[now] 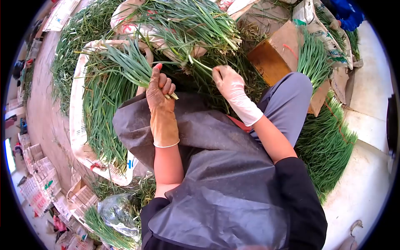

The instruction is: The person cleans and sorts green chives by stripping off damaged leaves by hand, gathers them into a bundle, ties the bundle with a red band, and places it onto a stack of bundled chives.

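In a worn, brownish glove, my left hand is closed round a small bunch of green onions, leaves fanning up and left and pale ends poking out below the fist. My right hand, in a whitish glove, pinches the end of a single green onion stalk. That stalk runs up and left toward a large pile of green onions lying on a cloth sack in front of me. A dark apron covers my lap beneath both hands.
A white plastic basket full of long greens stands on my left. To the right are an open cardboard box, upright bundled greens and another crate. A person's blue sleeve shows at top right. Loose leaves litter the floor.
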`<state>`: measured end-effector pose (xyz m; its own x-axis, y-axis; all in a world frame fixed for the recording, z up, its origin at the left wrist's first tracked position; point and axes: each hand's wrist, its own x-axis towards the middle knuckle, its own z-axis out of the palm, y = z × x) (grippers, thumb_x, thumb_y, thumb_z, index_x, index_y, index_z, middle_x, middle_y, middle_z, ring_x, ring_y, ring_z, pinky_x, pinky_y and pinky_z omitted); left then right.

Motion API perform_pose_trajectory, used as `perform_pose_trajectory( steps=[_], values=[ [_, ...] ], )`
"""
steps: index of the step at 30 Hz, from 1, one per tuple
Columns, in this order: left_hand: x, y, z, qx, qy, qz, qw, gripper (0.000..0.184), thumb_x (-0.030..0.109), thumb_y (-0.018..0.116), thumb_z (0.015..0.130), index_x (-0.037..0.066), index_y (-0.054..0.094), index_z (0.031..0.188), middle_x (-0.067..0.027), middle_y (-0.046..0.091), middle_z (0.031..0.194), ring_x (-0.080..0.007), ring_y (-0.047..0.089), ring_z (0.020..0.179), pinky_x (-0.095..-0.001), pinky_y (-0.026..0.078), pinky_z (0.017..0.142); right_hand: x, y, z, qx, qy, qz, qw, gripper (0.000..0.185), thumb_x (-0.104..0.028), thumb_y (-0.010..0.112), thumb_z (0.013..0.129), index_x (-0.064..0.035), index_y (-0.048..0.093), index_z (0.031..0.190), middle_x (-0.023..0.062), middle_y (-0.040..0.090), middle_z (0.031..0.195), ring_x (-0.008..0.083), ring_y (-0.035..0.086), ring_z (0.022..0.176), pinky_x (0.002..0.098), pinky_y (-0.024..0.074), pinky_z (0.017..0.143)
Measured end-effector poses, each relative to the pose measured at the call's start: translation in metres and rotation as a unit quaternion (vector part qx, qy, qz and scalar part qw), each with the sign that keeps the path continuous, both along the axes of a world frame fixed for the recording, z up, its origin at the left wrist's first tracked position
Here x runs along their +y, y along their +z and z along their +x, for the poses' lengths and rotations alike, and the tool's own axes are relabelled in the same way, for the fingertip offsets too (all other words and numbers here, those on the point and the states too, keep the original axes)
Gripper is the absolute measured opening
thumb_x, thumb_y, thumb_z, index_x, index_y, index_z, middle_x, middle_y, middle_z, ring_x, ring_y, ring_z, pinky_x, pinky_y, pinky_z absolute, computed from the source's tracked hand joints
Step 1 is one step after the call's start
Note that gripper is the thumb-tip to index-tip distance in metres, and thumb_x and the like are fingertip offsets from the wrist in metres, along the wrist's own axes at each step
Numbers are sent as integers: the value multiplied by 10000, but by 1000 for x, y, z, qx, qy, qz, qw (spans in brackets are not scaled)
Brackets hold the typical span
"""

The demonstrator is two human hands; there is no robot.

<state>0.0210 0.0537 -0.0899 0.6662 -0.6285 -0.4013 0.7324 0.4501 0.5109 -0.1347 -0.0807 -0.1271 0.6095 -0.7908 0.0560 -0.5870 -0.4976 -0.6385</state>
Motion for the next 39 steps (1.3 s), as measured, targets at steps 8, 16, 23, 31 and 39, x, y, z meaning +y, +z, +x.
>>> perform_pose_trajectory(
  steps=[8,16,23,31,39],
  values=[
    [-4,3,3,-25,34,20,999,213,181,634,851,45,565,1000,56,324,555,-46,228,432,-213,181,407,-25,-15,44,-141,-36,299,943,333,-277,437,878,-22,616,992,181,627,919,314,593,877,357,450,785],
    [-8,-4,-3,-12,3,15,1000,180,156,635,846,34,563,956,43,333,575,-57,248,439,-216,200,416,-22,2,33,158,74,39,984,281,-350,571,814,-91,622,911,124,628,909,306,598,889,411,463,752],
    [-7,-8,-8,-51,-33,1,998,158,194,634,850,61,581,914,24,418,586,-80,333,439,-236,264,430,-29,-5,35,141,80,52,985,254,-315,581,798,-113,665,925,121,651,863,289,613,866,370,468,760],
    [-5,-8,-14,-27,-54,-24,998,143,183,630,850,65,579,913,29,412,586,-73,330,437,-230,263,429,-64,40,1,68,55,80,993,322,-361,581,806,-95,637,977,136,652,919,286,616,892,372,464,783],
    [12,18,-28,-19,-78,30,996,121,170,626,845,71,584,901,35,416,569,-66,335,423,-225,266,417,-43,3,12,-2,58,301,952,257,-258,674,745,-43,642,881,105,631,773,192,587,756,327,450,730]
  ],
)
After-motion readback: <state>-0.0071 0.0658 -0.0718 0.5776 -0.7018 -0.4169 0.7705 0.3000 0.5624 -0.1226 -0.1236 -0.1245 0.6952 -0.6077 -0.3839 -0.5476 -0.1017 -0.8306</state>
